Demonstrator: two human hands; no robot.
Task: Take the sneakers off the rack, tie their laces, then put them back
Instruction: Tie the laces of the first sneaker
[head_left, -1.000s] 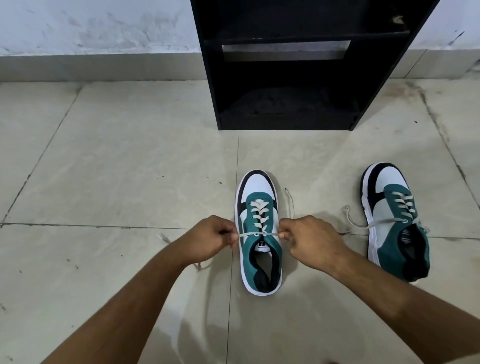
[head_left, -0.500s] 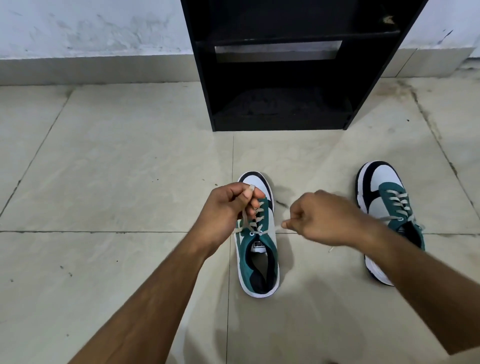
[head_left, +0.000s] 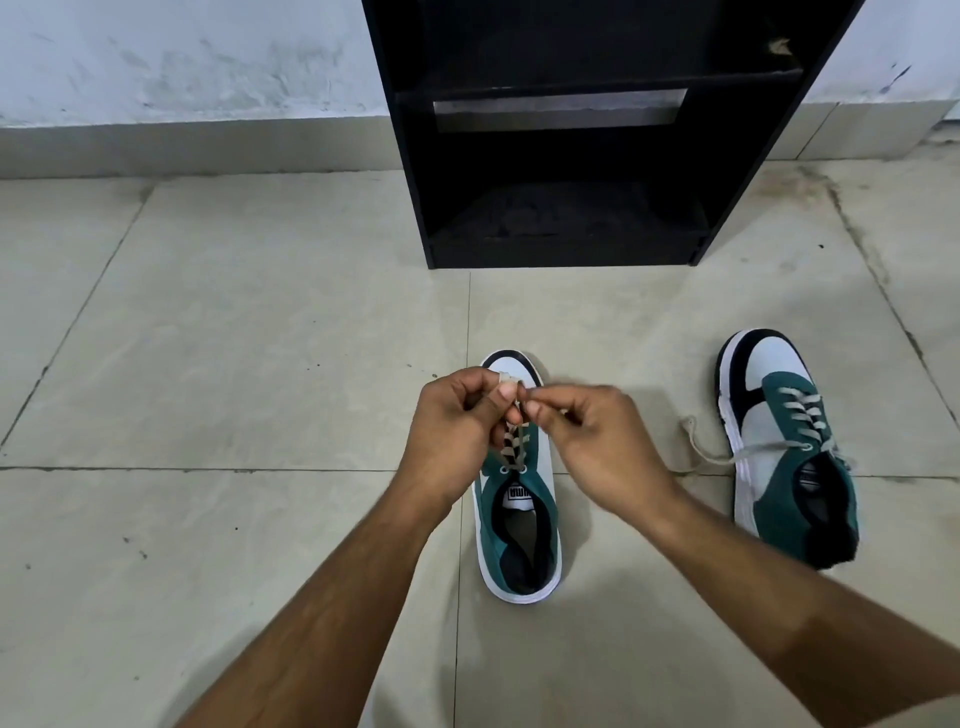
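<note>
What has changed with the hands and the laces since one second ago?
Both hands came together above the near sneaker: the left hand and right hand, which had pulled the lace ends out sideways, now pinch them over the toe, forming a knot. The far sneaker, its loose lace and the black rack stayed put.
</note>
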